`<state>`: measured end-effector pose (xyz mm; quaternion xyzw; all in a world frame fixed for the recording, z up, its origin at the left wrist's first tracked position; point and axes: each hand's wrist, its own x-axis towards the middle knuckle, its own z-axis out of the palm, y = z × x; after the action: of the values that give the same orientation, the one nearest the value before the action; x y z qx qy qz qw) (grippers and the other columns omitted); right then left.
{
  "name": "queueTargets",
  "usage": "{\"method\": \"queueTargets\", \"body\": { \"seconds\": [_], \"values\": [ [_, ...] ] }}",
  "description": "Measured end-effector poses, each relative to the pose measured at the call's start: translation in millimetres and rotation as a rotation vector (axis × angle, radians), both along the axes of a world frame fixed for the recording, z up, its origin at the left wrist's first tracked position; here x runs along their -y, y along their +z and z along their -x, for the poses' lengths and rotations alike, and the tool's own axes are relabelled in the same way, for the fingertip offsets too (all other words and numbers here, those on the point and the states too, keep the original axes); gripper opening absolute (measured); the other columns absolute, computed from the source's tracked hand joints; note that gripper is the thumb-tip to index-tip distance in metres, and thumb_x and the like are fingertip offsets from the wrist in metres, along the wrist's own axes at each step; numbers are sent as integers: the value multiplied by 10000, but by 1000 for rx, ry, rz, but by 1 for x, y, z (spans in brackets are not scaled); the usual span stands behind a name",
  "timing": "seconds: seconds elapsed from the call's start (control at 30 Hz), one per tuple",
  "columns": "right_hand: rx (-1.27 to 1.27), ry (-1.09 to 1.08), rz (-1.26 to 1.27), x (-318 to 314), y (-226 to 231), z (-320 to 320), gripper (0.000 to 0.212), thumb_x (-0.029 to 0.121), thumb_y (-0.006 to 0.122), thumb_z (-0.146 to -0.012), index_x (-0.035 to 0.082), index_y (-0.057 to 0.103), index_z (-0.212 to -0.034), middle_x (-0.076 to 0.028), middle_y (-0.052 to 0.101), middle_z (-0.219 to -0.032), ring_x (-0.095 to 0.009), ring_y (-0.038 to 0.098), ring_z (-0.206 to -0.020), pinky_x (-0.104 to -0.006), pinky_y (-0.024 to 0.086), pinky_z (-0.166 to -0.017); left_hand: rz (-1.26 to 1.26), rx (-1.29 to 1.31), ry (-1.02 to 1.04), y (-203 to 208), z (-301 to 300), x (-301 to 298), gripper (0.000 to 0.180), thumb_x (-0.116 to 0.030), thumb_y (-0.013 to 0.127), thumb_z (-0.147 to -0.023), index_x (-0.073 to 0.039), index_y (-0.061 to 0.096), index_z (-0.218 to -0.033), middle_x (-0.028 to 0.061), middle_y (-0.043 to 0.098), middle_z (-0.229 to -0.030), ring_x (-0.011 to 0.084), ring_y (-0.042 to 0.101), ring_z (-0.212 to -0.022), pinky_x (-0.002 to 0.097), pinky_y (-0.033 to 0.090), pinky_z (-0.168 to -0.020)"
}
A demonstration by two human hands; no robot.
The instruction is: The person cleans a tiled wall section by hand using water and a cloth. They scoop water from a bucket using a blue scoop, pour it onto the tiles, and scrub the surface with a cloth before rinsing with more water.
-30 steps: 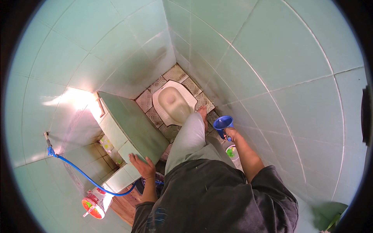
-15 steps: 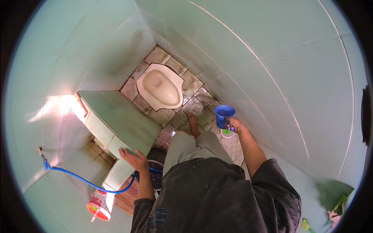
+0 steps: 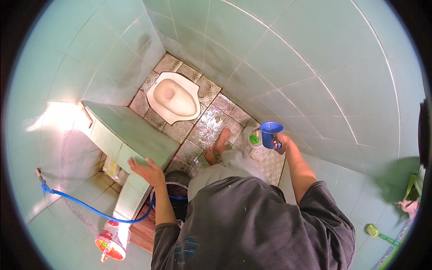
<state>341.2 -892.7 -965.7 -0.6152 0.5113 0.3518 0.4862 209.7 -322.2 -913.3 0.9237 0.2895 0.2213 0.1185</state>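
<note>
My right hand (image 3: 283, 142) is closed around the handle of a blue water dipper (image 3: 271, 130), held upright on the right above the tiled floor. Water inside the dipper cannot be made out clearly. Just left of it stands a small white tub (image 3: 250, 130) with something green in it, partly hidden by the dipper. My left hand (image 3: 147, 171) has its fingers spread at the top edge of a low tiled partition (image 3: 128, 157); whether the palm bears on it I cannot tell. Ahead, a pale squat toilet (image 3: 174, 98) is set in the floor.
Wet patterned tiles (image 3: 209, 122) shine around my bare feet (image 3: 221, 138). A blue hose (image 3: 96, 209) runs from a wall tap (image 3: 38, 172) to a black bucket (image 3: 179, 182) by my left leg. A red and white container (image 3: 111, 240) sits lower left; a green brush (image 3: 380, 234) lies lower right.
The view has shifted, and the dipper in my right hand appears a little farther right. My left hand stays by the partition edge. Both feet now show, where mainly one did before.
</note>
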Motion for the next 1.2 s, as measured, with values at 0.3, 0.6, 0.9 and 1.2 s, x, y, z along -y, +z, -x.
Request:
{"method": "queueTargets", "body": {
  "seconds": [0.3,0.6,0.9,1.2],
  "values": [
    [154,-73,-26,28,31,39,148,147,476,-964,8,494,-917,-81,561,-726,-109,469,-487,-249,401,-376,-1,70,-10,-7,5,1,643,-351,451,-1030,192,354,-1359,320,274,-1518,441,215,-1454,550,150,-1207],
    [172,-55,-17,46,5,55,147,154,482,-965,10,486,-936,-77,558,-720,-112,475,-499,-246,395,-392,76,89,20,-1,4,1,619,-321,475,-1014,190,363,-1346,327,284,-1509,435,218,-1455,544,140,-1212],
    [119,5,-17,41,-3,37,123,151,465,-958,28,472,-967,-81,557,-724,-119,472,-495,-252,388,-397,112,190,-1,-1,10,-6,585,-307,523,-979,151,379,-1313,315,358,-1428,471,247,-1425,593,173,-1192],
    [226,147,3,-14,53,33,202,192,496,-963,-4,546,-958,-80,562,-691,-141,490,-478,-285,397,-394,117,156,-12,9,12,-6,591,-303,542,-969,154,383,-1308,311,361,-1429,467,245,-1430,587,178,-1190]
  ]
}}
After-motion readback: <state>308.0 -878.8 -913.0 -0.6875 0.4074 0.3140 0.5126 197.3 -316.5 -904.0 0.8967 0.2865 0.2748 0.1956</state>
